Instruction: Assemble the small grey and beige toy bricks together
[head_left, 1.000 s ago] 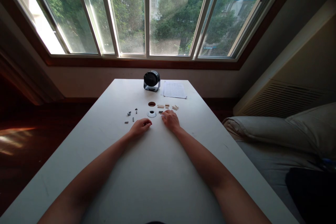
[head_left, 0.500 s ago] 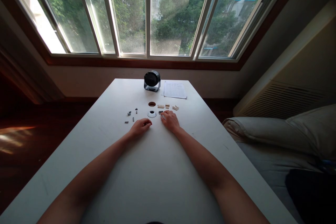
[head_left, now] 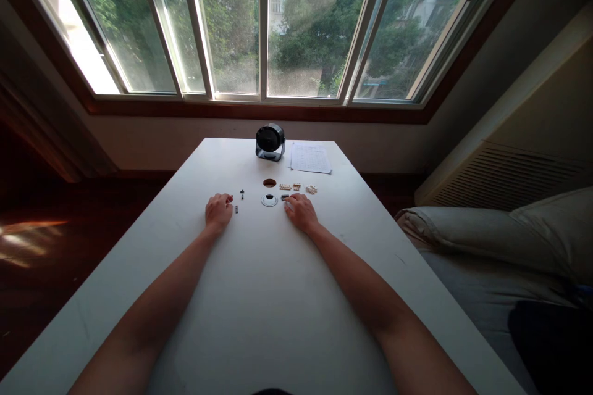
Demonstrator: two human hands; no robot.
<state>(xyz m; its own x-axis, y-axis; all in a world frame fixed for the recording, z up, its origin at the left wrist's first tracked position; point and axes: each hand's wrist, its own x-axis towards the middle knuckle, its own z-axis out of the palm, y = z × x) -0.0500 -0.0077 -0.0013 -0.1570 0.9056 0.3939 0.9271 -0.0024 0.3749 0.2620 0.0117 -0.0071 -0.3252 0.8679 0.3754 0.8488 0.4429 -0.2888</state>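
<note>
My left hand rests low on the left of the white table, its fingers bent together over the spot of some small dark pieces. What lies under its fingertips is too small to make out. Just right of it are a small grey block and a pair of tiny dark pieces. My right hand lies beside a short row of small dark blocks, its closed fingertips touching the near end. Between the hands sits a silvery ring-shaped cover.
Behind the ring is a round hole in the tabletop. Rows of small tan blocks and a loose whitish heap lie right of it. A black round device on a stand and printed paper sheets occupy the far end.
My left hand has moved left from near the ring to the small dark pieces, covering some of them. The right hand stays beside the dark row.
</note>
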